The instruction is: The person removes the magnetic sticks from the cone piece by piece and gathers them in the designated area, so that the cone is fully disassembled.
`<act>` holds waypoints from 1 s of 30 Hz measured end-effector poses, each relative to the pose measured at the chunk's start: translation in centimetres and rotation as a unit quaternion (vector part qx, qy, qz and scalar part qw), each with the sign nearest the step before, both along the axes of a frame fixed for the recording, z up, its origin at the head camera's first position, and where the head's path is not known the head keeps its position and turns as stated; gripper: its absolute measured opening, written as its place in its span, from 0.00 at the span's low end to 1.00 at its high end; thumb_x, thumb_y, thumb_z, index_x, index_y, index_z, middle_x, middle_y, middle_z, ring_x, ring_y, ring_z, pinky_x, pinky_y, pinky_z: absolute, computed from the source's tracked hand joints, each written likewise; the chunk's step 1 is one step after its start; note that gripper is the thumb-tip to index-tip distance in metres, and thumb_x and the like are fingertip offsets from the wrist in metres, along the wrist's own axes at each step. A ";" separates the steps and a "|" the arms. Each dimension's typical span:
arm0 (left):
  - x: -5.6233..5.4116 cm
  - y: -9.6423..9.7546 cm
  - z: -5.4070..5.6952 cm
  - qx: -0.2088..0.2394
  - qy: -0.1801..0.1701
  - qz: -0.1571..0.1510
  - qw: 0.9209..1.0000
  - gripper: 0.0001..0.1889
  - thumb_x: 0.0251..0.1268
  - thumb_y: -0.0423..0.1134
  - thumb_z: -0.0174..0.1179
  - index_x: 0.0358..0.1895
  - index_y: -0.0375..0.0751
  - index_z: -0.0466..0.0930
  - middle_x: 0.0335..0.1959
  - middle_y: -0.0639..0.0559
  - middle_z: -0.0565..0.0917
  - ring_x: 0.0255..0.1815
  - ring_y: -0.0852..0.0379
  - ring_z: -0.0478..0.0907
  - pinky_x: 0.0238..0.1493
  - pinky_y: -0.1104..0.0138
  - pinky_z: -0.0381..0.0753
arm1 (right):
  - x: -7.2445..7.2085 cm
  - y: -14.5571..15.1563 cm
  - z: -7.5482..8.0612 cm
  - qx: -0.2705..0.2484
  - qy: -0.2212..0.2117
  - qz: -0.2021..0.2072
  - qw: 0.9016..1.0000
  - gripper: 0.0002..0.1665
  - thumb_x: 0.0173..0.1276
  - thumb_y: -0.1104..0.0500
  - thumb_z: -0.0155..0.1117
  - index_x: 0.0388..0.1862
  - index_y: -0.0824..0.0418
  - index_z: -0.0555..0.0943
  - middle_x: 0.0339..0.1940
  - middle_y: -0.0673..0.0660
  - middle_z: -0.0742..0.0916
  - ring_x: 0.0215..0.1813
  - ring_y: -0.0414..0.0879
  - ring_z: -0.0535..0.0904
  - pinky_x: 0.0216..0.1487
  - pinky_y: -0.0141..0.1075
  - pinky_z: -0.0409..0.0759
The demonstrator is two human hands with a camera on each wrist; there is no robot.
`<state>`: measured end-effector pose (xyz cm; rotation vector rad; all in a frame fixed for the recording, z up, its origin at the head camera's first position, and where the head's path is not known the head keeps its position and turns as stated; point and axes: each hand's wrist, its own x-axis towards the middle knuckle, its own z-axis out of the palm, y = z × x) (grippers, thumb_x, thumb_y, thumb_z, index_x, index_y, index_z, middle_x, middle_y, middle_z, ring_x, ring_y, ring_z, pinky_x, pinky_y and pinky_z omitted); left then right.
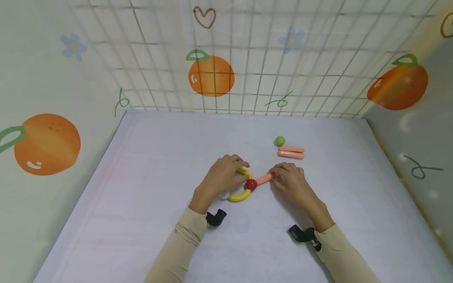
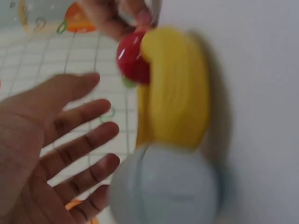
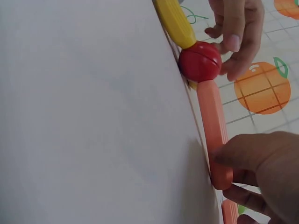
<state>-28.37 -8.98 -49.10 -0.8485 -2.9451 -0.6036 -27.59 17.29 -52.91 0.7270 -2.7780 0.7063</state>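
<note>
The red ball (image 1: 251,185) sits on the pale tabletop (image 1: 141,165), between the person's two hands. To its right, a pink stick (image 1: 263,179) meets the ball at one end and slants slightly away from the person. The right hand (image 1: 293,182) has a narrow grip, pinching that stick between thumb and fingers near the end away from the red ball.

To the left of the red ball, two yellow curved pieces (image 1: 239,196) form a ring, each with an end at the ball. A pale grey ball (image 1: 223,195) lies on the far side of this ring from the red one, partly hidden by the left hand (image 1: 223,173). That hand is over the ring with a wide, loose grip, its fingers spread and holding nothing; whether a fingertip touches the pieces I cannot tell.

Beyond the red ball and to its right lie a green ball (image 1: 280,140) and two more pink sticks (image 1: 291,155), side by side. Farther behind the red ball stands a grid-patterned backdrop (image 1: 255,82) printed with oranges (image 1: 211,76).
</note>
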 end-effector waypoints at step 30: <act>-1.4 -1.8 -2.8 0.141 -0.067 -0.015 0.988 0.18 0.55 0.44 0.76 0.50 0.49 0.88 0.48 0.59 0.79 0.42 0.61 0.75 0.45 0.68 0.77 | 1.1 -0.9 1.0 0.051 0.088 0.046 0.994 0.11 0.57 0.59 0.80 0.38 0.59 0.88 0.40 0.52 0.87 0.46 0.51 0.80 0.52 0.50 0.67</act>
